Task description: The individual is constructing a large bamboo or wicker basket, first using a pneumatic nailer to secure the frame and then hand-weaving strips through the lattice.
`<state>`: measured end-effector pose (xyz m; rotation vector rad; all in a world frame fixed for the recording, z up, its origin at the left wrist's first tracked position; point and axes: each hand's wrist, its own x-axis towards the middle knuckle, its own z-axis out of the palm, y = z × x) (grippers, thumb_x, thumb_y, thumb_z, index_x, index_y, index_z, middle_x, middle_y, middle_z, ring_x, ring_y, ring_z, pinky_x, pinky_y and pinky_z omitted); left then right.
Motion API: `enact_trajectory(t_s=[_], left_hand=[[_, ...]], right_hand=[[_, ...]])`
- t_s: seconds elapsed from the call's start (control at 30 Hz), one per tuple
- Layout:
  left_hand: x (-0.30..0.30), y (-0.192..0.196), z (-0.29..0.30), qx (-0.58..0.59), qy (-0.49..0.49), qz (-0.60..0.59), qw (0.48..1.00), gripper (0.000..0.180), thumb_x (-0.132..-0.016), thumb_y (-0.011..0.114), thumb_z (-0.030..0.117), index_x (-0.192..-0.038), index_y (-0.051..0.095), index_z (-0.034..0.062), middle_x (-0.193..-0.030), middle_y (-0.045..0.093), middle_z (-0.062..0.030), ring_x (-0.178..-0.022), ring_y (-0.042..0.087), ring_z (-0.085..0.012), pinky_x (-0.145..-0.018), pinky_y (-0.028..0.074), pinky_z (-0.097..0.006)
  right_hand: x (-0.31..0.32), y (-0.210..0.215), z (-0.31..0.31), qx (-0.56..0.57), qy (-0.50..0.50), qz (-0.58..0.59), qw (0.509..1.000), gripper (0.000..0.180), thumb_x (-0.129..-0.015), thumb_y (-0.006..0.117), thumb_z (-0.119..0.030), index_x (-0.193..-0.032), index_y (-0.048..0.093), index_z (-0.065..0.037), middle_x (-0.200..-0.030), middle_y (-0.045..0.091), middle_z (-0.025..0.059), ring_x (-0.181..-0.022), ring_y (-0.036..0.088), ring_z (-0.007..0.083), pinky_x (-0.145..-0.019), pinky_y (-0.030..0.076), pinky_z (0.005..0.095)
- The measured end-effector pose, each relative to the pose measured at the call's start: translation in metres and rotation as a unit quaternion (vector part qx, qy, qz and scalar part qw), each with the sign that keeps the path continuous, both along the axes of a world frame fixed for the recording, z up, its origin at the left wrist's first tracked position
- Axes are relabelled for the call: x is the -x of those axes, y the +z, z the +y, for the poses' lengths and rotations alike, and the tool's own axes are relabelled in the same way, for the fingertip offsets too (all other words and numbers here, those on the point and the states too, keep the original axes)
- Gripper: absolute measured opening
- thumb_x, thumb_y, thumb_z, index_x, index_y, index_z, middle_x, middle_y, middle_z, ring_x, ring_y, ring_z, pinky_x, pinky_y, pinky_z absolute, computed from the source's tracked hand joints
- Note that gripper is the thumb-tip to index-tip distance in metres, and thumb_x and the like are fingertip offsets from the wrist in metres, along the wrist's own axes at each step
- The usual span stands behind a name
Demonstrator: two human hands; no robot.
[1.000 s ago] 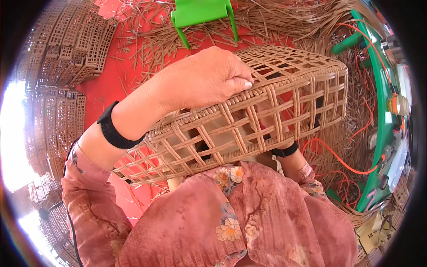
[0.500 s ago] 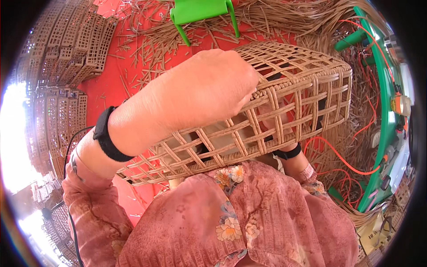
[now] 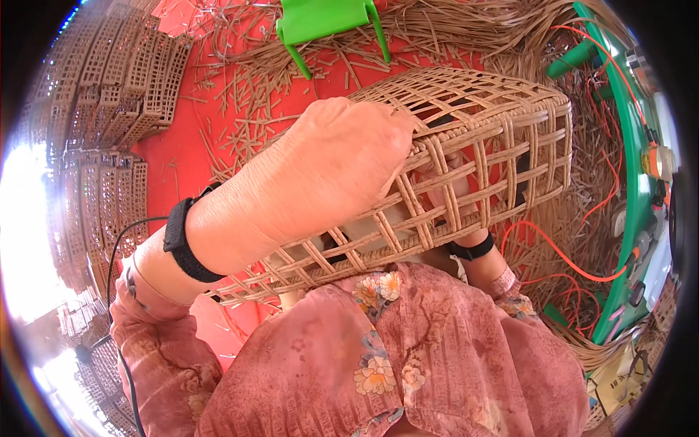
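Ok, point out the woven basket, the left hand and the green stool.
woven basket [image 3: 502,138]: head view, on its open lattice side wall.
left hand [image 3: 342,160]: head view, on the back of the hand resting on the basket.
green stool [image 3: 320,18]: head view, on its flat seat.

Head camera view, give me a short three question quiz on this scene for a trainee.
1. True or false: the left hand rests on the outside of the woven basket.
2. Where is the right hand? A) on the green stool B) inside the basket, seen through the lattice C) on the orange cable
3. Fill in: a black ____ sits on the left wrist.

Key
1. True: it lies over the basket's top and near side.
2. B: it shows through the open weave, its wrist coming out under the basket.
3. Band.

The green stool stands on the red floor among loose strips; the orange cable runs at the right.
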<state>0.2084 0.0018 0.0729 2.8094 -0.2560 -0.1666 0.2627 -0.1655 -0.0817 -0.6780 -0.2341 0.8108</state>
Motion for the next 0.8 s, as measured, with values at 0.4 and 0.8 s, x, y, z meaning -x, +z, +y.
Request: enact_trajectory(t_s=[0.4, 0.8], left_hand=[[0.000, -0.003, -0.001, 0.005, 0.024, 0.014, 1.000, 0.012, -0.085, 0.053, 0.009, -0.093, 0.055, 0.0005, -0.084, 0.059, -0.0181, -0.079, 0.059, -0.0397, -0.067, 0.046, -0.049], [-0.002, -0.003, 0.004, 0.016, 0.021, 0.009, 1.000, 0.014, -0.088, 0.053, 0.009, -0.098, 0.055, 0.0000, -0.084, 0.057, -0.0190, -0.082, 0.059, -0.0397, -0.069, 0.047, -0.049]], right_hand=[[-0.007, -0.035, -0.002, -0.123, 0.062, -0.070, 0.988, 0.035, -0.099, 0.054, -0.015, -0.132, 0.051, -0.004, -0.131, 0.054, 0.0120, -0.117, 0.056, 0.0215, -0.097, 0.052, 0.0354], [-0.005, -0.024, -0.003, -0.097, 0.057, -0.101, 0.989, 0.038, -0.098, 0.056, -0.014, -0.134, 0.049, -0.004, -0.131, 0.054, 0.0107, -0.117, 0.057, 0.0211, -0.099, 0.051, 0.0341]])
